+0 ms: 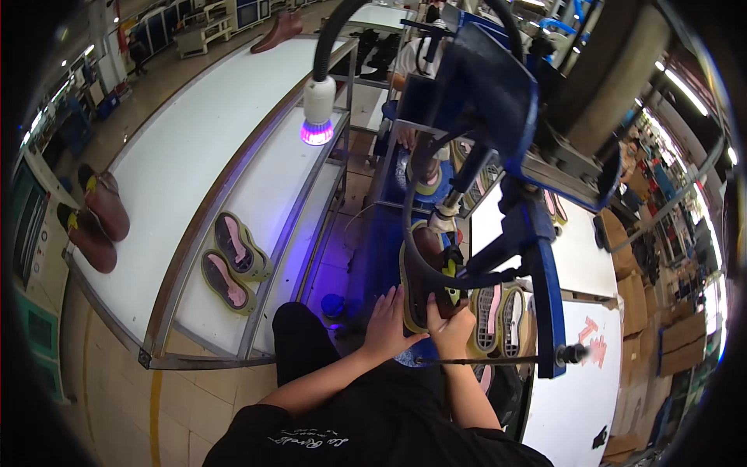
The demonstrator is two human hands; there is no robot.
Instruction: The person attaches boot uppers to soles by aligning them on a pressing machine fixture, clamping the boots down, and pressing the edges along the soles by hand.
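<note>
A brown shoe (419,289) with an olive-green sole edge and a black-and-yellow part lies in the blue machine in front of me. My left hand (386,325) rests along the shoe's left side, fingers stretched out and thumb pointing right. With bent fingers my right hand (453,331) grips the shoe's near right end, thumb on the upper. A black hose crosses in front of the shoe and hides part of it. Just beyond it is the machine's pressing rod (444,217); whether it touches the shoe, I cannot tell.
A lamp (318,110) glowing violet hangs at upper centre. Olive-edged soles (228,282) lie on the left shelf, and more soles (488,317) sit right of my hands. Brown shoes (105,206) stand on the white table (175,167). A blue machine arm (551,300) rises close on my right.
</note>
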